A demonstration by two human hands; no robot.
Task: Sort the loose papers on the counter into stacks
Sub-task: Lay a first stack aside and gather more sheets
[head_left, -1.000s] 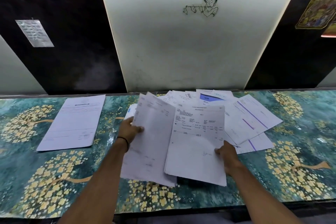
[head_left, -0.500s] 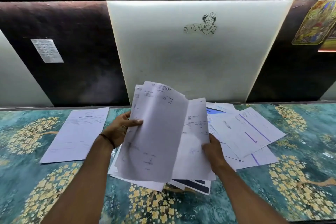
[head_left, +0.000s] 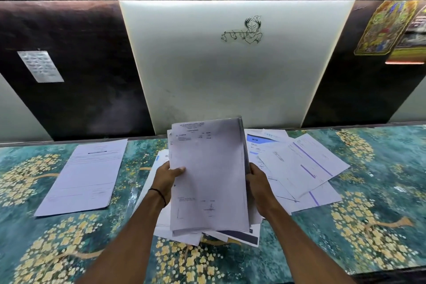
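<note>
Gripping one raised sheaf (head_left: 207, 180) by opposite edges: left hand (head_left: 166, 177), right hand (head_left: 258, 181). On counter (head_left: 368, 226): one flat stack (head_left: 85, 173) far left, loose pile (head_left: 299, 163) right, sheets uncountable.

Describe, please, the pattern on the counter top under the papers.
The counter is marbled teal with golden flowering trees, shown best in the head view.

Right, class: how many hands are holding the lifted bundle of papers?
2. The left hand grips the left edge of the bundle of papers, thumb on the front. The right hand grips its right edge. No other hand is in view.
</note>
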